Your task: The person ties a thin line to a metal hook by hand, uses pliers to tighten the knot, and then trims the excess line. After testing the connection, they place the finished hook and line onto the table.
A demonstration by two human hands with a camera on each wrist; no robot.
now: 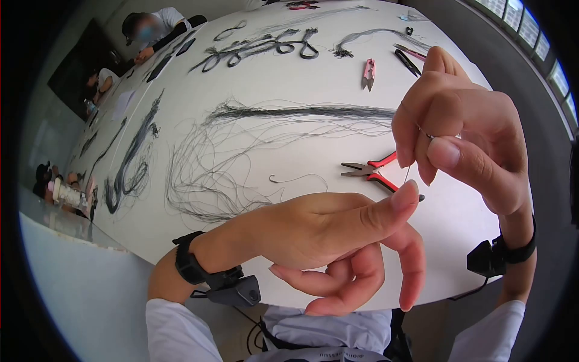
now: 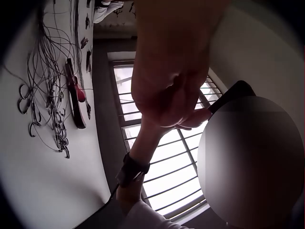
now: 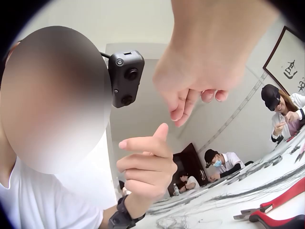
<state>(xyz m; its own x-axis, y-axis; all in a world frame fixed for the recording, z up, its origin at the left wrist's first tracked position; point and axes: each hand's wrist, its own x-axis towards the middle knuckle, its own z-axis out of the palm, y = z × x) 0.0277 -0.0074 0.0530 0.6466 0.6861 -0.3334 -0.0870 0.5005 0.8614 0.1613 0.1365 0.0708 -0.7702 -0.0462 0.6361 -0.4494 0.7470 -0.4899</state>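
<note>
Thumb and curled index finger of my right hand pinch a thin line, with a small dark bit showing at the thumb tip. A fine strand runs down from there toward my left thumb tip. Just below it, my left hand has its thumb straight up and its other fingers loosely bent, apart from the thumb, as the left hand in the right wrist view also shows. Under the hands lie red-handled pliers. A small hook on a thin line rests on the table.
A long bundle of dark lines and a loose tangle spread across the white table. Several hooks hang together on lines. Pink snips and black-handled cutters lie farther back. Other people sit along the table.
</note>
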